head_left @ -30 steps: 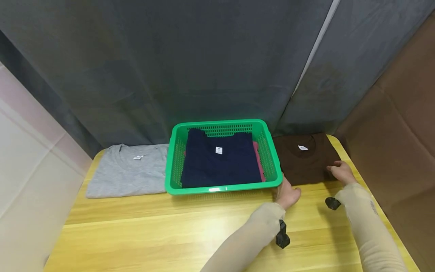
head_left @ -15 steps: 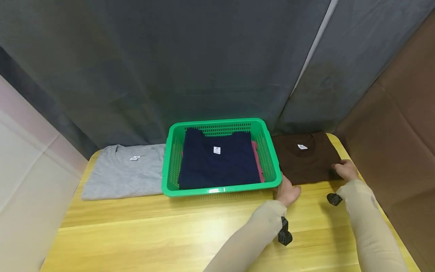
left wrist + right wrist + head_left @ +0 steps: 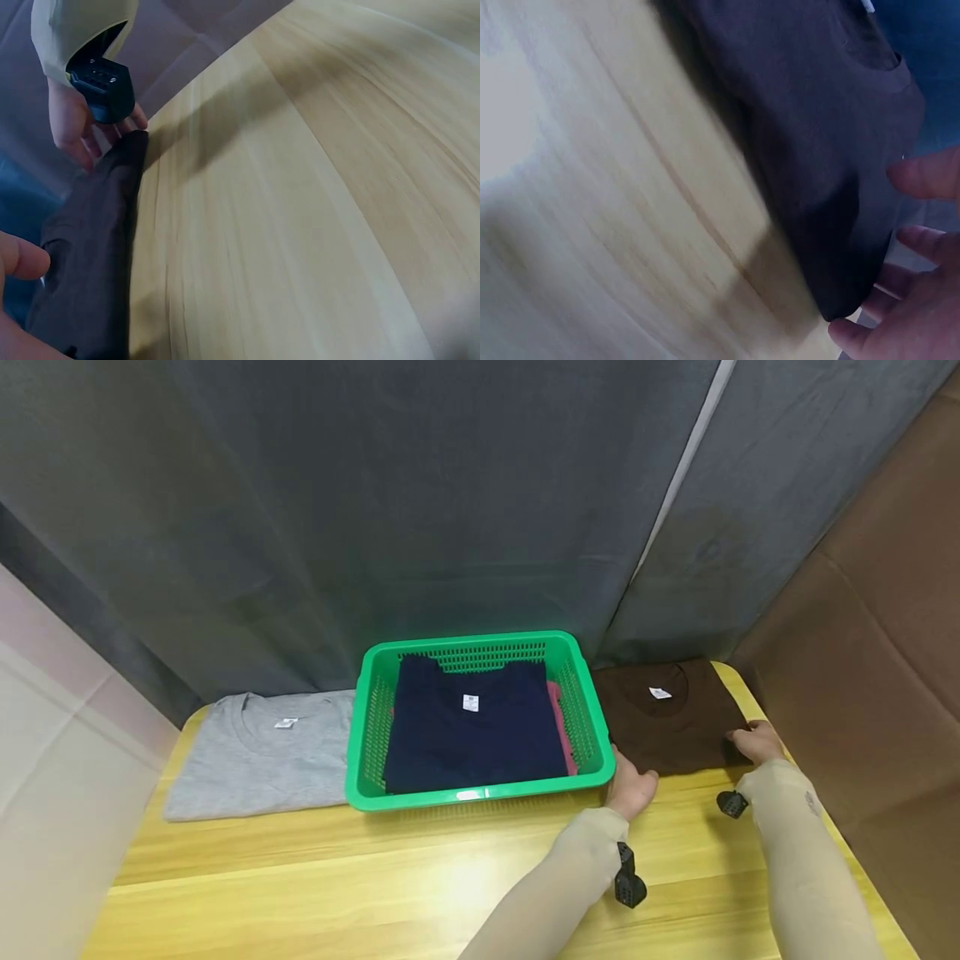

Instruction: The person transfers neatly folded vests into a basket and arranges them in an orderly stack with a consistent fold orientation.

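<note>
A folded brown T-shirt (image 3: 667, 718) with a white neck label lies flat on the table at the right. My left hand (image 3: 632, 787) is at its near left corner, close beside the green basket (image 3: 480, 795). In the left wrist view the left thumb (image 3: 26, 259) reaches over the shirt; the other fingers are mostly hidden. My right hand (image 3: 759, 743) is at the shirt's near right corner. Its fingers (image 3: 922, 244) lie along the edge in the right wrist view, with the thumb apart from them. Inside the basket a folded navy T-shirt (image 3: 472, 735) rests on a pink garment (image 3: 564, 727).
A folded grey T-shirt (image 3: 270, 752) lies left of the basket. The wooden table (image 3: 315, 877) extends in front. A dark grey curtain (image 3: 420, 510) stands behind, a brown panel (image 3: 877, 635) at the right, and a pale panel (image 3: 60, 760) at the left.
My right hand has moved slightly to the shirt's right edge. The left hand stays by its left corner. The head view has turned a little, so everything sits further left and lower.
</note>
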Available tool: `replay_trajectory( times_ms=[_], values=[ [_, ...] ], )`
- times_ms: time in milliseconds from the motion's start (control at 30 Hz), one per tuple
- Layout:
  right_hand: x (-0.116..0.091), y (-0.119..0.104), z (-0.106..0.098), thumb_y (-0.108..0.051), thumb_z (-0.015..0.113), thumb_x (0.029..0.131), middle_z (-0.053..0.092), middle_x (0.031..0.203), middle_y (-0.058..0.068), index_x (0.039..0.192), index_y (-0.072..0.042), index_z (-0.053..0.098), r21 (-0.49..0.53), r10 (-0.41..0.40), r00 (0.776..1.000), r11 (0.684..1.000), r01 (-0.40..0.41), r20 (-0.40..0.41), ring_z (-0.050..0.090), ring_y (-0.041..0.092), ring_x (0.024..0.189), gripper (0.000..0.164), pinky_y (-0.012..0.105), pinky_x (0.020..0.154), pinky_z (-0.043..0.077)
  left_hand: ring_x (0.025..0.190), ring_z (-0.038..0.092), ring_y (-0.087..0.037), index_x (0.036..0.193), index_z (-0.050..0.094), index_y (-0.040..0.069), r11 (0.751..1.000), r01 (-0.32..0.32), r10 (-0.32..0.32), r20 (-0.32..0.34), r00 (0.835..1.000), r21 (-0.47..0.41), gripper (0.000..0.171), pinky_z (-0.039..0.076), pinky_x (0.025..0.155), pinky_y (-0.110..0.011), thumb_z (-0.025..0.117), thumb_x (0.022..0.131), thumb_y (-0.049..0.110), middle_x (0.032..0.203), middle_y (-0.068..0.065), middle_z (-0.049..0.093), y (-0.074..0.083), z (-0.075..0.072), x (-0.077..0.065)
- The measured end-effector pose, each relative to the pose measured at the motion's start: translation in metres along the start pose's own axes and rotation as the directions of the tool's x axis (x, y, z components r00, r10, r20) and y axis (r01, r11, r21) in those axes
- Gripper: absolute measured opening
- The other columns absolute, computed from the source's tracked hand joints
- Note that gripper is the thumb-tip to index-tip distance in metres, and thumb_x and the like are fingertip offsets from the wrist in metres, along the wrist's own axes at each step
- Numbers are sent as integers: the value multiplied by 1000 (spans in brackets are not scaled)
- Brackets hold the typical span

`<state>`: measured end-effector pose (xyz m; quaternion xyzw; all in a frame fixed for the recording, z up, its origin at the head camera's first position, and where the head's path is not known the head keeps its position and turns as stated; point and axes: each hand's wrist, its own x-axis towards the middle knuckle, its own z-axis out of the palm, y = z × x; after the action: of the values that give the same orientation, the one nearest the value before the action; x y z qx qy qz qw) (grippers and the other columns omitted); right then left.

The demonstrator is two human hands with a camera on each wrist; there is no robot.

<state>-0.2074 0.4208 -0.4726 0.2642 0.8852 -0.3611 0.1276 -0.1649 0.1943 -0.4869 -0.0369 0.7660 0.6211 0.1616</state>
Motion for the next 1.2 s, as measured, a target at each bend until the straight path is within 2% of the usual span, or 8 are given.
replay_trajectory(
  times_ms=[133, 267, 333, 467, 633, 767, 1000, 1200],
  values=[
    [3, 0, 1, -17, 42, 86, 14, 137, 40, 133, 21, 10, 17, -5, 1000, 1000, 5, -4, 19, 51, 125, 70, 52, 103, 23, 131, 26, -23, 141, 14, -6, 999, 34, -34, -5, 999, -29, 75, 26, 105, -34, 55, 80, 9, 147, -15, 20, 4, 1, 0],
    [4, 1, -1, -19, 42, 87, 13, 136, 40, 134, 21, 8, -8, -5, 1000, 1000, 5, 24, 19, 51, 125, 70, 52, 103, 23, 124, 35, -23, 141, 14, -5, 996, 69, -69, -5, 998, -48, 76, 31, 100, -34, 55, 79, 9, 145, -16, 24, 6, 3, 0],
    [4, 3, -3, -21, 41, 88, 13, 136, 41, 133, 21, 7, -30, -9, 999, 1000, 10, 42, 19, 52, 125, 71, 53, 103, 24, 125, 34, -23, 141, 13, -5, 994, 77, -77, -3, 997, -74, 76, 31, 100, -34, 55, 80, 9, 146, -16, 23, 7, 2, -1],
    [3, 5, -3, -22, 41, 88, 13, 135, 41, 133, 22, 8, -37, -6, 999, 999, 8, 50, 19, 52, 124, 71, 53, 103, 24, 128, 30, -26, 140, 13, -7, 991, 59, -62, -27, 998, -122, 74, 28, 103, -37, 55, 80, 6, 146, -18, 20, 5, 4, -1],
    [4, 8, 1, -20, 41, 87, 15, 135, 40, 133, 21, 12, -32, 11, 1000, 999, -10, 9, 21, 51, 124, 68, 51, 103, 24, 133, 21, -29, 139, 11, -9, 982, 14, -26, -64, 998, -187, 73, 22, 107, -39, 53, 80, 2, 146, -21, 16, 2, 7, 2],
    [5, 8, 2, -19, 42, 86, 14, 136, 39, 134, 20, 11, -23, 9, 1000, 1000, -9, -8, 20, 51, 125, 69, 52, 103, 23, 134, 17, -30, 139, 10, -9, 975, 3, -21, -79, 997, -221, 72, 19, 108, -41, 52, 81, 1, 146, -22, 13, 1, 9, 5],
    [4, 8, -3, -21, 42, 88, 12, 137, 40, 135, 19, 8, 3, -1, 1000, 1000, 1, 24, 18, 52, 125, 71, 55, 102, 22, 133, 19, -32, 138, 14, -11, 976, -2, -25, -119, 993, -219, 71, 20, 108, -41, 53, 79, 0, 144, -24, 17, 1, 10, 5],
    [3, 10, -6, -25, 42, 88, 17, 135, 40, 133, 20, 13, -39, -3, 999, 999, 4, 36, 21, 52, 123, 71, 55, 101, 25, 134, 16, -36, 137, 12, -13, 977, -18, -5, -103, 995, -214, 72, 19, 108, -43, 52, 79, 1, 144, -26, 15, -2, 10, 9]
  ],
)
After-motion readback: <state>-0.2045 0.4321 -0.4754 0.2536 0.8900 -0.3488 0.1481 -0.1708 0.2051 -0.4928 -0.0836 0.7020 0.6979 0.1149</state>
